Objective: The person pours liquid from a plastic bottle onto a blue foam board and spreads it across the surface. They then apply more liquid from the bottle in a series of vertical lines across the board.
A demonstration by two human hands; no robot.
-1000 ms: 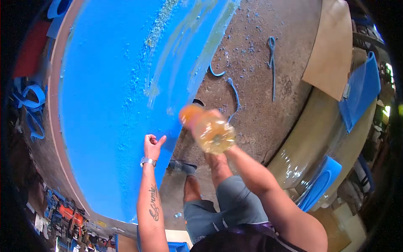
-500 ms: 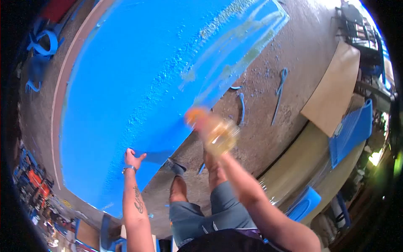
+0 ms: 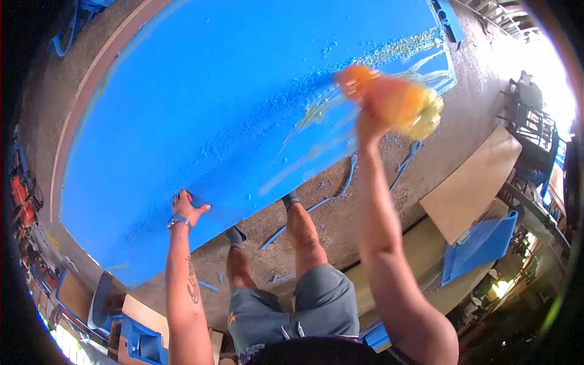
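A large blue sheet (image 3: 152,134) lies in front of me, with a band of crumbs (image 3: 261,103) running diagonally across it. My left hand (image 3: 188,210) rests on the sheet near its front edge, thumb and fingers apart, holding nothing. Raised over the sheet's right side, my right hand (image 3: 370,125) is closed round an orange and yellow bottle (image 3: 401,103). The bottle is tilted and smeared by motion, its orange end pointing up and left. Below it, pale wet-looking streaks (image 3: 325,109) mark the sheet.
Blue offcut strips (image 3: 344,185) and crumbs lie on the brown floor (image 3: 328,225). To the right are a tan board (image 3: 471,185), a wrapped blue sheet (image 3: 480,246) and stacked chairs (image 3: 526,100). A blue and wooden piece (image 3: 143,337) stands at the lower left.
My right hand has swung up and away to the right with the bottle. My left hand stays on the sheet. The view has shifted, and more of the sheet's far right corner shows.
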